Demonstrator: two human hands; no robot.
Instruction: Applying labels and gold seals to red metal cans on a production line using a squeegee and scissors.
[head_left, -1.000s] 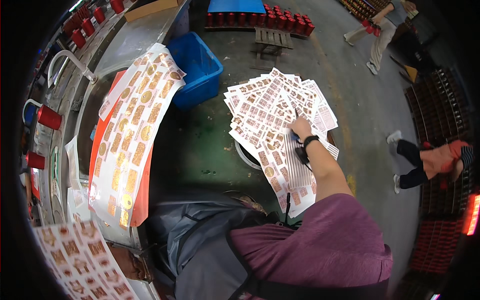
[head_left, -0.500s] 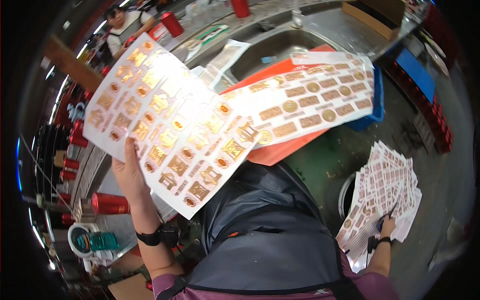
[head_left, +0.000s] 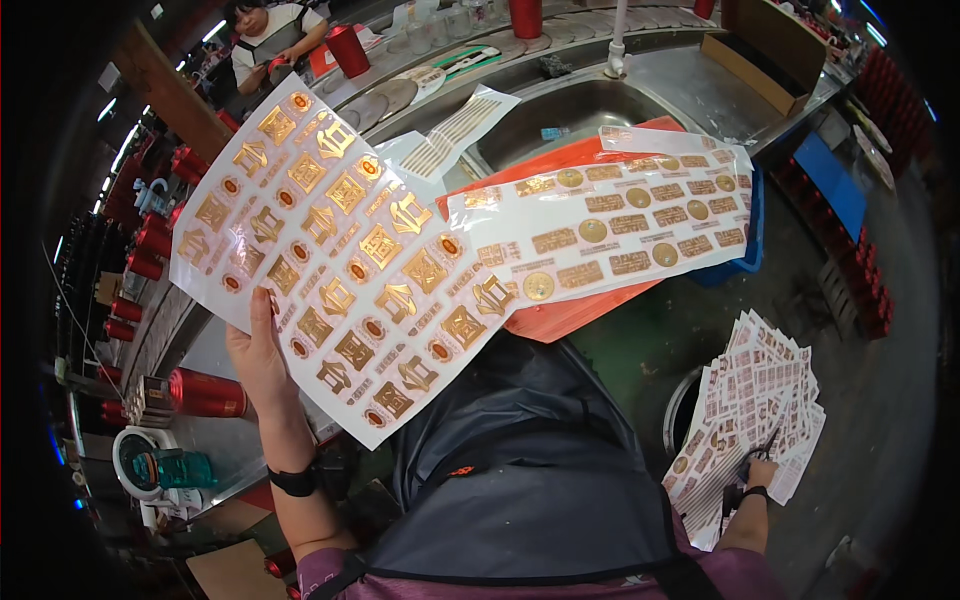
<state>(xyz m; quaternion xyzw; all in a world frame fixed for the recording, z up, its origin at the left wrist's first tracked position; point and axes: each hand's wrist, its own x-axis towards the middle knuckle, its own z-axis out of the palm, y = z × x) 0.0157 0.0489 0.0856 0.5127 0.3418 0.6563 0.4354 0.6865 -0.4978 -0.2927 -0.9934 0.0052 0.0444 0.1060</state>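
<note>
Item one: a label sheet [head_left: 330, 225], white with gold and brown motifs, tilted in the air at left of centre, borne by the left hand [head_left: 256, 350] alone. Item two: scissors [head_left: 773, 438], dark-handled, lying over a loose fan of sheets [head_left: 755, 370] at near right, in the right hand [head_left: 763, 472]. Item three: a long sheet [head_left: 640, 215] of gold labels on a red board [head_left: 560, 318], set across the sink [head_left: 580, 105]. Item four: a blue bin [head_left: 748, 250], partly hidden beyond the board's right end. Hazards, by judgement: the label sheet, gripped at one edge only, could sag, crease or slip; its right corner, overlapping the long sheet in view (contact cannot be told), could catch there if lowered. The fan, uneven and partly over a round-rimmed tub [head_left: 684, 405], could slide floorward under a sideways drag; the scissors' points could nick the top sheets. Pose: left forearm raised from the lower edge, hand upright, thumb flat on the printed face, fingers hidden behind, pinching the lower left margin; right arm reaching out low to the right, hand closed about the scissors' handles, finger detail too small to tell.
</note>
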